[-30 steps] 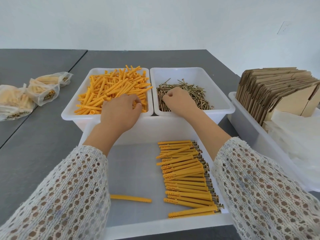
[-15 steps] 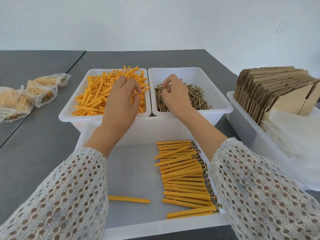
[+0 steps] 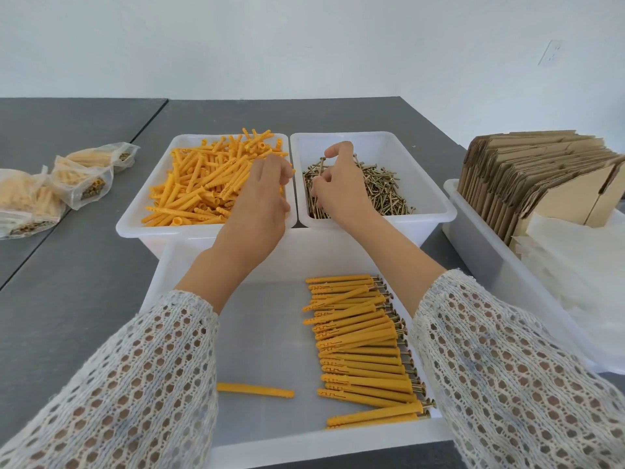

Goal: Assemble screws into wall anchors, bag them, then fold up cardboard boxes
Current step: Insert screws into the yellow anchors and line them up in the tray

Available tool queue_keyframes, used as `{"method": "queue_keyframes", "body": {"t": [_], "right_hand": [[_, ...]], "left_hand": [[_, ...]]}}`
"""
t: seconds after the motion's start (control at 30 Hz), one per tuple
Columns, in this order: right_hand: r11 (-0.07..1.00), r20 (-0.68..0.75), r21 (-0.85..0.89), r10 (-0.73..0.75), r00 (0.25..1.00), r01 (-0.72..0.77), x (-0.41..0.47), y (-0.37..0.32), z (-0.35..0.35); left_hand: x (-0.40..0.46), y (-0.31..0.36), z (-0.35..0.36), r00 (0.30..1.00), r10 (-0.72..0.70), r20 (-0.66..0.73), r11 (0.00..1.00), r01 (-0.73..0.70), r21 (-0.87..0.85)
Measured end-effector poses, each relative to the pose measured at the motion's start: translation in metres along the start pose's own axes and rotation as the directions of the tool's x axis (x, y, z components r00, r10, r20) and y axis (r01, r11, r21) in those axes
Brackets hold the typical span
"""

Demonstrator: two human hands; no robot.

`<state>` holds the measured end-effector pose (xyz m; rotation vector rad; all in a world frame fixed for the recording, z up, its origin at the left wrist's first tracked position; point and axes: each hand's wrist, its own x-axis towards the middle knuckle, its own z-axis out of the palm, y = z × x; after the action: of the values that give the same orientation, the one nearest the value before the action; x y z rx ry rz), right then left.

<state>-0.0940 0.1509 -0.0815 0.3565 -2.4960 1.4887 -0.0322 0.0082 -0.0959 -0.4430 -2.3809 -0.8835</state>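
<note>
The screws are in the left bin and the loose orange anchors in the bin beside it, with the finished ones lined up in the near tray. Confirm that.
Not quite. In the head view the screws fill the right bin and the loose orange anchors the left bin. The finished ones do lie lined up in the near tray.

Dark grey matte desk (image 3: 84, 299), with a seam running across its left part. Sitting on it: two white plastic bins (image 3: 135, 228) side by side, a bigger white tray (image 3: 162, 275) in front, a long white bin (image 3: 473, 231) at right, and clear plastic bags (image 3: 81, 184) at left, probably filled with anchors.
</note>
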Motion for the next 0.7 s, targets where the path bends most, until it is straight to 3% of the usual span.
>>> {"method": "queue_keyframes", "body": {"t": [0.17,0.4,0.7], "right_hand": [[0.995,0.008,0.070,0.068,0.998,-0.068,0.0002,-0.0022,-0.0007],[0.974,0.027,0.165,0.152,0.988,-0.154,0.0017,-0.0041,-0.0024],[0.965,0.028,0.197,0.171,0.985,-0.173,-0.0005,-0.0072,-0.0031]], "left_hand": [[0.0001,0.0006,0.0013,1.000,-0.011,-0.004,0.996,0.011,-0.086],[0.0033,0.0008,-0.0017,0.996,-0.082,0.016,0.995,0.083,-0.062],[-0.0015,0.0051,-0.0019,0.997,0.070,0.025,0.977,-0.074,0.201]]}}
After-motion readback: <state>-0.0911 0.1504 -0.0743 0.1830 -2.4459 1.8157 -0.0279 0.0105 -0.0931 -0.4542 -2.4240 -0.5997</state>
